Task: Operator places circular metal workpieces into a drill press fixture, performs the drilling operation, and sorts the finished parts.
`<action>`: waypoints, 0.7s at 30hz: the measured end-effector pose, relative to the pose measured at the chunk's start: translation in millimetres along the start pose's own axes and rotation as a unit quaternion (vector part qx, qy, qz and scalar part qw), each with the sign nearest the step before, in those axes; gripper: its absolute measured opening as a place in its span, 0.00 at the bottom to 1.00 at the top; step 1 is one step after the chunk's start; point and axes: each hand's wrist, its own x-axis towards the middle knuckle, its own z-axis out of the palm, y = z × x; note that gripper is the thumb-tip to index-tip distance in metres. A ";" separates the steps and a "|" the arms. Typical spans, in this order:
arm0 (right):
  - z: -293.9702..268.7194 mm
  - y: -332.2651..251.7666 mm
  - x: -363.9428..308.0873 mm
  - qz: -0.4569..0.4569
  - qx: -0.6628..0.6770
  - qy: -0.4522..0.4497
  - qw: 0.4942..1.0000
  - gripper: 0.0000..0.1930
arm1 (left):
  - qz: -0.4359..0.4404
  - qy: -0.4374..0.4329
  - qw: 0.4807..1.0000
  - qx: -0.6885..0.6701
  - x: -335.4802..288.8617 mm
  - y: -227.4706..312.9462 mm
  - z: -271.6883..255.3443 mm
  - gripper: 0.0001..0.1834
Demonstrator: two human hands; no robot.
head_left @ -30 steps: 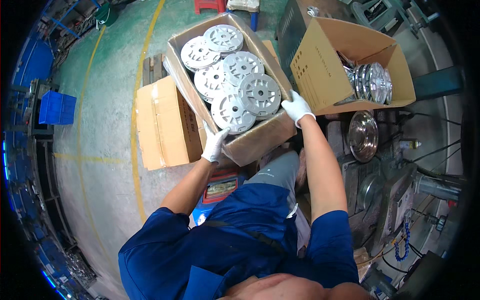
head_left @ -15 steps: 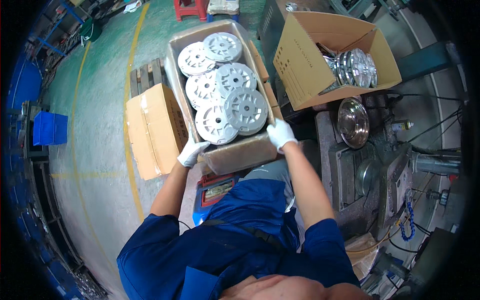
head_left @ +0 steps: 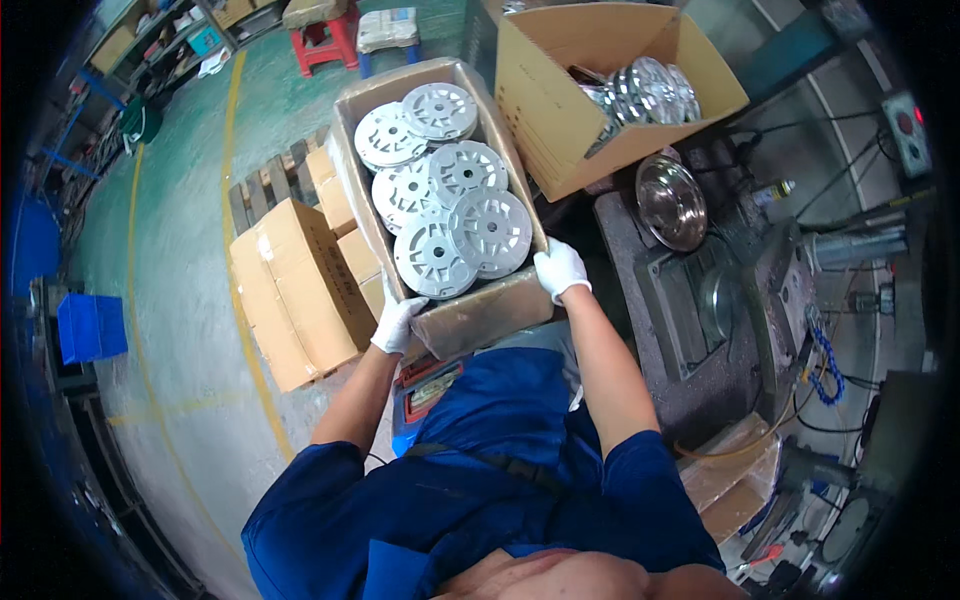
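My left hand [head_left: 397, 318], in a white glove, grips the near left corner of an open cardboard box [head_left: 490, 312] in clear plastic wrapping. My right hand [head_left: 562, 271], gloved too, is closed on the near right corner. Between them the box is held in front of my body. Inside it lie several silver round metal discs [head_left: 492, 232] with slotted patterns and a centre hole, stacked in overlapping piles. The fingers under and behind the box corners are partly hidden.
Closed cartons [head_left: 290, 285] stand left of the box by a wooden pallet [head_left: 270, 185]. To the right, an open carton [head_left: 545, 125] holds shiny metal parts. A metal bowl [head_left: 671, 202] rests on the machine bench [head_left: 640, 300]. Farther off are a red stool [head_left: 322, 42] and a blue bin [head_left: 92, 328].
The held box has shifted right relative to the closed cartons, and more of them shows beside it. Its gap to the open carton has narrowed. Both hands keep their hold.
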 end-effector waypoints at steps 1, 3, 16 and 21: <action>-4.9 0.6 1.3 0.006 -0.001 -0.013 1.000 0.23 | -0.004 -0.013 1.000 0.004 -1.2 -3.1 3.7 0.46; -9.3 -2.7 -0.3 0.015 -0.050 -0.006 0.999 0.27 | 0.039 -0.005 0.999 0.034 -1.4 -4.7 7.6 0.51; -134.8 53.6 -217.3 -0.102 -0.065 -0.094 0.988 0.28 | 0.285 0.174 0.868 0.367 -16.3 79.4 10.9 0.39; -128.9 101.3 -320.7 -0.154 -0.005 0.037 0.987 0.24 | 0.243 0.001 0.938 0.247 -4.4 84.6 111.4 0.25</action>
